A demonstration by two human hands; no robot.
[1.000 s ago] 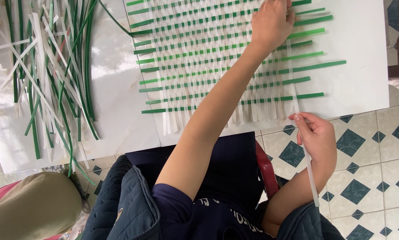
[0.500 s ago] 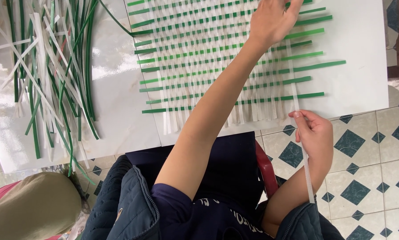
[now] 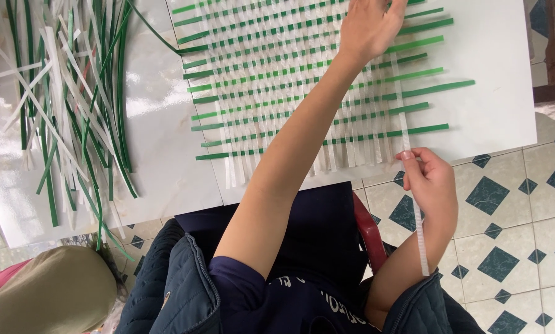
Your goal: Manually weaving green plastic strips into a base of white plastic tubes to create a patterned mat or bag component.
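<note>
Two hands work at a woven mat (image 3: 308, 86) on the white counter (image 3: 500, 93): the right hand (image 3: 431, 185) pinches a white strip (image 3: 417, 210) at the mat's near edge. The left hand (image 3: 370, 28) rests open on the weave, its forearm crossing over it. Many loose green and white strips (image 3: 67, 105) lie well apart at the left.

A single head-worn camera looks steeply down from above the person's shoulders, at close range. The white counter (image 3: 494, 93) fills the upper frame; the person's lap and tiled floor (image 3: 512, 247) occupy the lower frame. No second view is supplied for overlap.
</note>
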